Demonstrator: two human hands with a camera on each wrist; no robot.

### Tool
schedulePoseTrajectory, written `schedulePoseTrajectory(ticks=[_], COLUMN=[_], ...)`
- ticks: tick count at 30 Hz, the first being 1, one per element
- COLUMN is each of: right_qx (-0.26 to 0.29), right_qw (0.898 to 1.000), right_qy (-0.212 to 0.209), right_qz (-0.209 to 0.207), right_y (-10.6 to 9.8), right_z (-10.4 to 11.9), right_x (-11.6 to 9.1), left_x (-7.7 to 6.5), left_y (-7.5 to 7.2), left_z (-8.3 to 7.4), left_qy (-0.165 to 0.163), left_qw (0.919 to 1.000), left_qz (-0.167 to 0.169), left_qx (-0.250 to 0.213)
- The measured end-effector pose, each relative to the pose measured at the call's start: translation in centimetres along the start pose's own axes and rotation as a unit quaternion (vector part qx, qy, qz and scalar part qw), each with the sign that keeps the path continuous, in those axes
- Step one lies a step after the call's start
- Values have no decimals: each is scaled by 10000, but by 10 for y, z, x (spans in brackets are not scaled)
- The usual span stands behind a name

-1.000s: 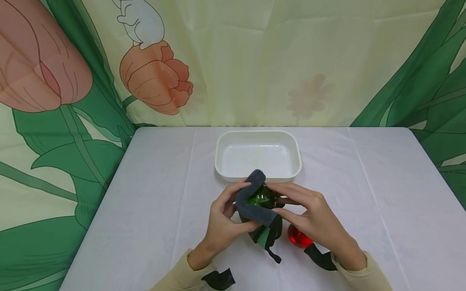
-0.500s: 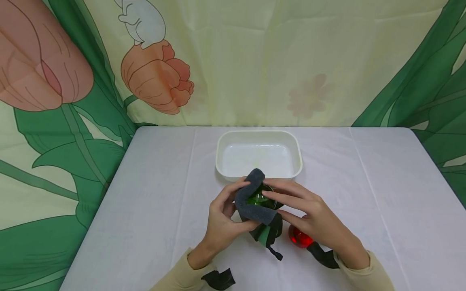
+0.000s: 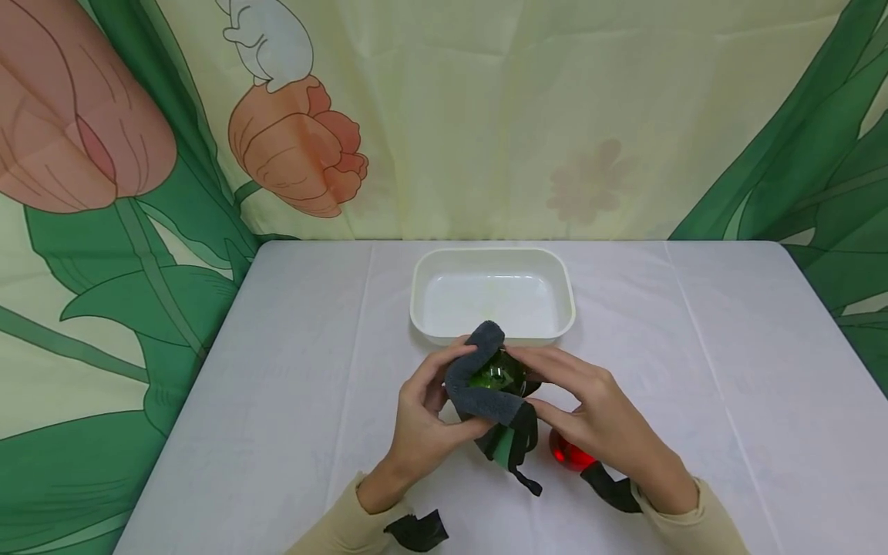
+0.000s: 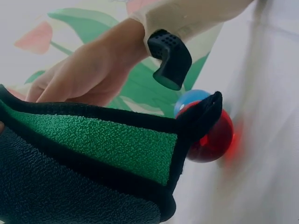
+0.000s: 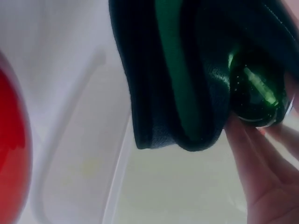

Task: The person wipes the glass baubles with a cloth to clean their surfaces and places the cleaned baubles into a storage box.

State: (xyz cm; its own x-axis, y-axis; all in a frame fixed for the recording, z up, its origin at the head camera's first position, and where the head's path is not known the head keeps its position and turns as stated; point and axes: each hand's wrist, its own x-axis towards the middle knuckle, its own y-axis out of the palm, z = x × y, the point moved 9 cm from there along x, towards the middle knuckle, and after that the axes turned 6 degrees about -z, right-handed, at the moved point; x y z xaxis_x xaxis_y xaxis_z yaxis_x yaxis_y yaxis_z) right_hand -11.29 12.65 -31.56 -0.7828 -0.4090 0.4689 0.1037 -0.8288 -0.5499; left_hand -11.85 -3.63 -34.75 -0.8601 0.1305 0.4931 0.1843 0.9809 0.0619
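Observation:
In the head view my left hand point(image 3: 433, 432) grips a dark grey cloth point(image 3: 479, 397) with green patches and black edging, folded around a clear green ball point(image 3: 501, 374). From the other side, the curled fingers and thumb of my right hand point(image 3: 603, 408) hold the ball's right side. The right wrist view shows the green ball point(image 5: 259, 91) against the cloth point(image 5: 201, 70), with fingers below it. Across the left wrist view stretches the cloth point(image 4: 107, 144), a black loop at its corner; most of the left hand is hidden there.
A white rectangular tray point(image 3: 492, 297) stands just beyond the hands. Close under the right hand lies a red ball point(image 3: 570, 453) on the white tablecloth point(image 3: 319, 339). Behind the red ball, the left wrist view shows a blue round shape point(image 4: 189, 98). Black mounts point(image 3: 418, 532) stick out at the sleeves.
The right fingers have shifted over the green ball: half a second ago one reached across its top, and now they lie back at its side. The left hand keeps its grip on the cloth.

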Motion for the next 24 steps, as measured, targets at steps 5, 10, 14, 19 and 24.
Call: schedulePoseTrajectory(ticks=[5,10,14,19,24], right_qx=[-166,9,74,53,151], right_qw=[9991,9898,9842,9897,9974], right_qy=[-390,-1398,-1730,-1384,-604], right_qz=[4,-256,-374,-371,-370], right_y=[-2,-6,-7,-6,-6], right_z=[6,21,25,22,12], right_x=[1,3,3,3,3], left_x=[0,0,0,0,0], left_y=[-2,-1,-1,0,1], left_z=[0,-1,-1,0,1], left_qy=[-32,-5,-6,-29,-63], left_qw=[10000,9999,9999,9999,9999], left_qz=[-29,17,7,30,72], left_qx=[-89,-156,-144,-122,-86])
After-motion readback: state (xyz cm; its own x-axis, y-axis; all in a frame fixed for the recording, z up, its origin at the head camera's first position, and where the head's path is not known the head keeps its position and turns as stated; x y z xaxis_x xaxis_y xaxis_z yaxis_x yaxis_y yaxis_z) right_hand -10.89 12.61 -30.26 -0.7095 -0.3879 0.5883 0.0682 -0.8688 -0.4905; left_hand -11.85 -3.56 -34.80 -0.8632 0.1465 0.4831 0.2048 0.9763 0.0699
